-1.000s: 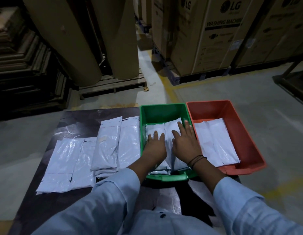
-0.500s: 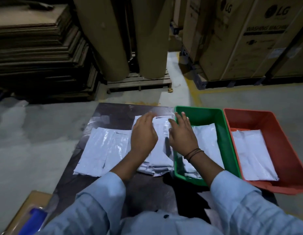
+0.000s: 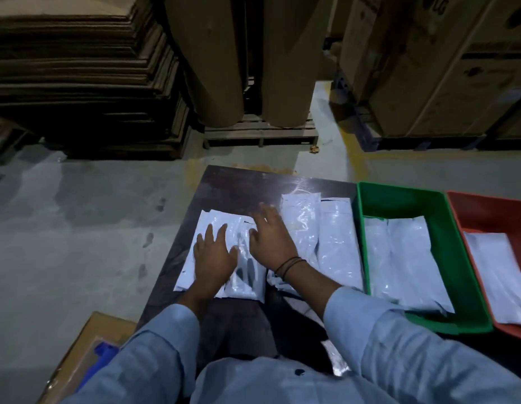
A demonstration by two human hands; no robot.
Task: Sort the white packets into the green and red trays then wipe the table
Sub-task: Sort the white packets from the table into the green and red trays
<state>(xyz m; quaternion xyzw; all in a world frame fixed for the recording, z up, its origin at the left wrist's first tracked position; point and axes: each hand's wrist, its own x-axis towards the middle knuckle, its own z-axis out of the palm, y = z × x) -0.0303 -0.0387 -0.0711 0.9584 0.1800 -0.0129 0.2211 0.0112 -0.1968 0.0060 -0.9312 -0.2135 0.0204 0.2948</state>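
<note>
I see a dark shiny desk [image 3: 233, 188] with flat white plastic packets on it in two piles. The left pile [image 3: 247, 287] is near the left edge of the desk. The second pile [image 3: 338, 243] is just beside the long green plastic tray [image 3: 399, 204].

The left hand [image 3: 214, 255] lies flat on top of the left pile, palm down, with its fingers [image 3: 209, 233] straight and spread apart. The right hand [image 3: 272, 237] is over the spot where the two piles meet. Its fingers are straight and spread too, but they are blurry, so I cannot tell if they touch the packets. Neither hand is pinching or curling round a packet. A thin black band [image 3: 288, 263] goes round the right wrist, and both arms are in light blue sleeves [image 3: 399, 330].

More white packets [image 3: 407, 263] lie side by side inside the green tray. The red plastic tray [image 3: 486, 211] sits touching the green one on its right side, and it has a white packet [image 3: 498, 272] in it as well.

Down by the near left corner of the desk is an open brown cardboard box [image 3: 78, 360] with something blue [image 3: 104, 349] in it. Behind the desk, across the grey floor, stand two big brown paper rolls [image 3: 212, 53] on a wooden pallet [image 3: 259, 132], a tall stack of flat cardboard sheets [image 3: 78, 83] and large cardboard boxes [image 3: 442, 68].
</note>
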